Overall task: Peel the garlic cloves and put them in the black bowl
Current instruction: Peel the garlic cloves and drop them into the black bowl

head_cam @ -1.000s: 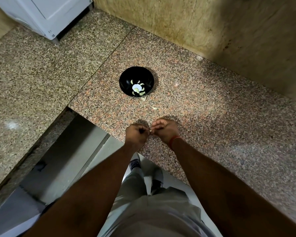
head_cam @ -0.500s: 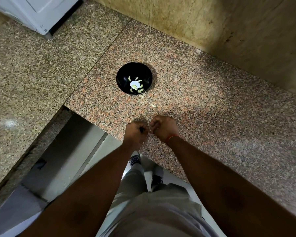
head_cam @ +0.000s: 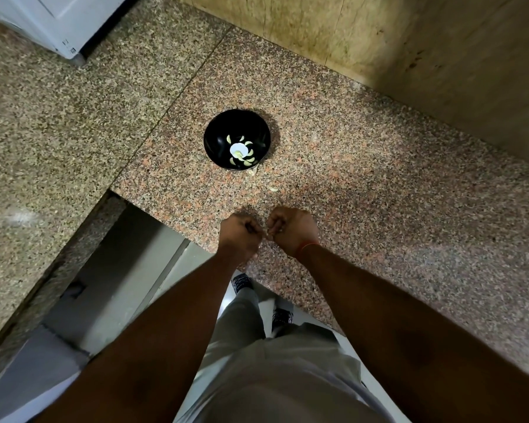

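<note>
Garlic cloves (head_cam: 241,151), pale, peeled: several in the round black bowl (head_cam: 217,138) on the speckled granite worktop (head_cam: 364,184). Left hand (head_cam: 240,238) and right hand (head_cam: 290,228): fingers curled, knuckles nearly touching near worktop edge; contents hidden. Step, judged: peeling one clove. Next: drop it in the bowl. Legible writing: none.

speckled granite counter (head_cam: 379,209) underfoot of it all | white appliance (head_cam: 58,22) far left corner | yellowish wall (head_cam: 379,41) behind | black shoes (head_cam: 242,282) down on the floor

dim, warm overhead light | glare in bowl (head_cam: 214,138) (white spot) | wide-angle edge bending
</note>
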{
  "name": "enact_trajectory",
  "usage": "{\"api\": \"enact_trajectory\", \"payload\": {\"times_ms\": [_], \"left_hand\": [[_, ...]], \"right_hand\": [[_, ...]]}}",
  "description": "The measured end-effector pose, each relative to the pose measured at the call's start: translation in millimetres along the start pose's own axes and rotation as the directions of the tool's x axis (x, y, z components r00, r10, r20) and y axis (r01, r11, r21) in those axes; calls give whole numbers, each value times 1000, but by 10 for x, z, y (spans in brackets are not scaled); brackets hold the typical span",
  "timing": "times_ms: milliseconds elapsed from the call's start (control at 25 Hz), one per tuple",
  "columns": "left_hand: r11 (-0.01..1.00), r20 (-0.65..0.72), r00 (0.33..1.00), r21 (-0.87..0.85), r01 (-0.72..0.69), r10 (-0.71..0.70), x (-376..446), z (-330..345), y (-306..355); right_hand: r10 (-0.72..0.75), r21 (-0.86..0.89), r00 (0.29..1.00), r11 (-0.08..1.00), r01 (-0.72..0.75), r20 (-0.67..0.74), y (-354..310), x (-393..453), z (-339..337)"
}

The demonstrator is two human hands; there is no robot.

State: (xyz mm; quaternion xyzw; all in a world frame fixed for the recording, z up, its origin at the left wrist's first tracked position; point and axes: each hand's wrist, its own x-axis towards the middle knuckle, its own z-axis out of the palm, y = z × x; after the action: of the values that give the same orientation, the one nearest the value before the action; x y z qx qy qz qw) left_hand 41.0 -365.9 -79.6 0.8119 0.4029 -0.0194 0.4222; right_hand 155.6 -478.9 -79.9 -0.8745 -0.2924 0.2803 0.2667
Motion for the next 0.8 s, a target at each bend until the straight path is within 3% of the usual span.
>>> {"api": "enact_trajectory", "payload": {"times_ms": [160,360,440,560,680,800], "left_hand": [[991,91,990,-66,118,-112,54,-41,28],[997,41,998,52,-60,57,-10,18,-20],[997,16,998,54,-62,62,-52,57,-12],[994,34,998,-89,63,-60,-82,118,59],[928,66,976,-301,218,-208,-72,144,110],[927,68,972,-292,235,-224,-123,143,145]], "right_hand": [[13,-13,1000,1000,-13,21,-4,30,-8],[3,-6,997,1000,-3,78,2,29,-85],[20,29,993,999,-24,116,-5,28,-128],[70,173,989,981,-92,131,20,43,-151],[99,340,984,929,-143,145,21,2,-167],[82,363,985,922,-132,149,31,-71,-188]]}}
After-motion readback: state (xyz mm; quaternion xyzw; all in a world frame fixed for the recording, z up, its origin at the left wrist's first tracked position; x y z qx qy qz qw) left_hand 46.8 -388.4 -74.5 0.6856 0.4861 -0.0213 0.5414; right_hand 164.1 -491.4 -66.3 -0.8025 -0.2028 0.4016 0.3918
